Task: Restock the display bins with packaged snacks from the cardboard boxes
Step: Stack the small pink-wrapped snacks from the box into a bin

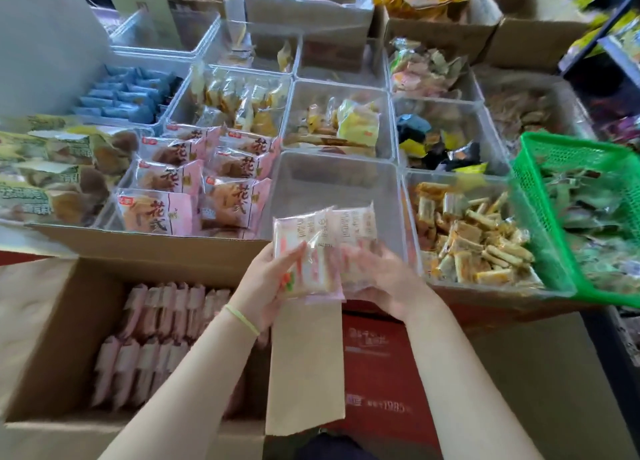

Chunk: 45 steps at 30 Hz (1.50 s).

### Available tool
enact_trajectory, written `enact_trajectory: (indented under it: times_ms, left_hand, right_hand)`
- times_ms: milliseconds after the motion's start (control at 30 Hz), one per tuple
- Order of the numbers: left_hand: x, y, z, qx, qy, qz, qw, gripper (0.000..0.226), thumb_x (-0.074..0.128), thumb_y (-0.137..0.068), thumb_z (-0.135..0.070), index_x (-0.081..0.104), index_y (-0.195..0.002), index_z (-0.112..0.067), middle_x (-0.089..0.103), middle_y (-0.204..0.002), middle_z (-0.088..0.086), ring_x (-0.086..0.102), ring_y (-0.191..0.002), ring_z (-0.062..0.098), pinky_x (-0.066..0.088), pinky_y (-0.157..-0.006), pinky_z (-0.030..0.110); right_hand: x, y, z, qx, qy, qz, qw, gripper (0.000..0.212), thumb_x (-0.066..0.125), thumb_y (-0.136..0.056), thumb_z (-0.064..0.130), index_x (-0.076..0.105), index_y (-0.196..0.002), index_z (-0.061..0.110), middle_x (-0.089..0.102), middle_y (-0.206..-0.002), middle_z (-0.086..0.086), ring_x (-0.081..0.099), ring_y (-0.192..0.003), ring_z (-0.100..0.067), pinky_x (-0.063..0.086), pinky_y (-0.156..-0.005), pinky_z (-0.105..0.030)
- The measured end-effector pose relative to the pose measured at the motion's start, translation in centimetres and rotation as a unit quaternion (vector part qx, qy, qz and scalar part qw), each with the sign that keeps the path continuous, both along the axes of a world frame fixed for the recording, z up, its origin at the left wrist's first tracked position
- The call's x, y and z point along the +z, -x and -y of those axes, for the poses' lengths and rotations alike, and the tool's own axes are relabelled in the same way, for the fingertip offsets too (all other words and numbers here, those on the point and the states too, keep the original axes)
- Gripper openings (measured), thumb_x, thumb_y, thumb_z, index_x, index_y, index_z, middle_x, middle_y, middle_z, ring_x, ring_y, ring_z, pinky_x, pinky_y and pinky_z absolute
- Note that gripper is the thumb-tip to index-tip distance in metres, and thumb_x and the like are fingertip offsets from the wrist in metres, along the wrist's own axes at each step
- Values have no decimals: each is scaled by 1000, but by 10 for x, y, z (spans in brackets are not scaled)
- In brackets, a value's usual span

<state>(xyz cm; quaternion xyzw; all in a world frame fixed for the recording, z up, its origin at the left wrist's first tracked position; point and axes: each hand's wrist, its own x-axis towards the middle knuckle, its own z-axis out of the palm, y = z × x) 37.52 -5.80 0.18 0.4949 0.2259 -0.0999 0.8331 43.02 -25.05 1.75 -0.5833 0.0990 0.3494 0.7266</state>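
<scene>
Both hands hold a small bunch of pink-and-white snack packs [322,238] just above the near edge of an empty clear display bin [332,179]. My left hand [268,279] grips the bunch from the left and below. My right hand [377,272] curls around its right side, partly behind the packs. At the lower left an open cardboard box [45,321] holds rows of the same pink packs [156,335] standing on edge. One brown flap [304,366] of the box hangs down under my hands.
The bin to the left holds pink bread packs [194,179]; the bin to the right holds small orange wafer packs [474,241]. A green mesh basket [540,189] stands at the far right. More clear bins and cardboard boxes fill the back. A red carton [377,355] sits below.
</scene>
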Motion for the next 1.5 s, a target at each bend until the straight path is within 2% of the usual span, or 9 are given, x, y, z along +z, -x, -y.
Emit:
enact_trajectory:
  times_ms: [233, 400, 633, 800, 900, 967, 1100, 1367, 1500]
  left_hand:
    - [-28, -63, 25, 67, -143, -51, 986, 30, 70, -88, -14, 54, -112, -7, 68, -113, 17, 70, -98, 31, 60, -75, 50]
    - [-61, -92, 31, 79, -206, -127, 967, 28, 72, -84, -20, 60, -108, -11, 71, -105, 7, 71, -91, 20, 59, -82, 40]
    - [-88, -90, 22, 95, -208, -170, 959, 28, 70, -83, -30, 65, -103, -12, 72, -96, 2, 67, -82, 11, 49, -62, 23]
    - [-91, -85, 22, 107, -199, -153, 962, 22, 70, -86, -26, 62, -102, -13, 71, -94, -1, 66, -78, 5, 45, -52, 13]
    - [-90, -83, 25, 114, -184, -132, 967, 22, 70, -87, -20, 61, -104, -10, 70, -96, 3, 68, -77, 9, 49, -47, 16]
    - [-87, -82, 26, 120, -179, -125, 969, 25, 71, -86, -19, 61, -106, -8, 71, -99, 7, 72, -78, 15, 55, -49, 26]
    - [-87, -81, 26, 118, -189, -116, 968, 27, 72, -86, -21, 60, -107, -10, 70, -101, 7, 73, -78, 13, 55, -49, 26]
    - [-94, -80, 31, 151, -215, -90, 961, 26, 74, -86, -29, 50, -95, -22, 66, -107, 6, 70, -90, 16, 60, -66, 37]
    - [-81, -91, 39, 188, -234, -66, 952, 28, 69, -91, -22, 44, -104, -14, 62, -104, 1, 65, -95, 15, 55, -80, 32]
  right_hand:
    - [-32, -95, -5, -10, 218, 159, 963, 57, 74, -76, -1, 53, -125, 20, 69, -108, -2, 69, -100, -21, 58, -87, -44]
    - [-41, -160, -17, 54, 481, 316, 816, 18, 69, -85, 23, 66, -100, 13, 69, -91, -3, 62, -83, -25, 47, -66, -31]
    - [-102, -207, -62, 268, 592, 320, 690, 38, 45, -92, 14, 60, -121, 34, 63, -116, -3, 60, -105, -31, 41, -72, -30]
    - [-143, -220, -89, 155, 474, 224, 837, 38, 47, -94, 12, 62, -128, 22, 63, -121, -7, 63, -96, -30, 58, -74, -38]
    - [-163, -233, -96, -12, 364, 123, 923, 69, 67, -91, 24, 32, -149, 10, 50, -143, -12, 56, -123, -32, 49, -102, -42]
    - [-171, -239, -100, -126, 221, 17, 967, 83, 73, -87, 15, 18, -149, 8, 49, -141, -17, 62, -115, -32, 56, -93, -45]
    - [-166, -225, -103, -83, 168, 10, 982, 21, 55, -95, 3, 55, -115, 9, 67, -101, -10, 66, -82, -22, 56, -75, -36]
    - [-131, -173, -71, -31, 195, 47, 979, 20, 49, -101, 17, 62, -109, 4, 60, -89, -10, 61, -72, -21, 52, -61, -30]
    - [-109, -135, -37, 195, 131, -48, 971, 55, 46, -96, 60, 69, -101, 10, 68, -89, -12, 64, -69, -20, 50, -55, -27]
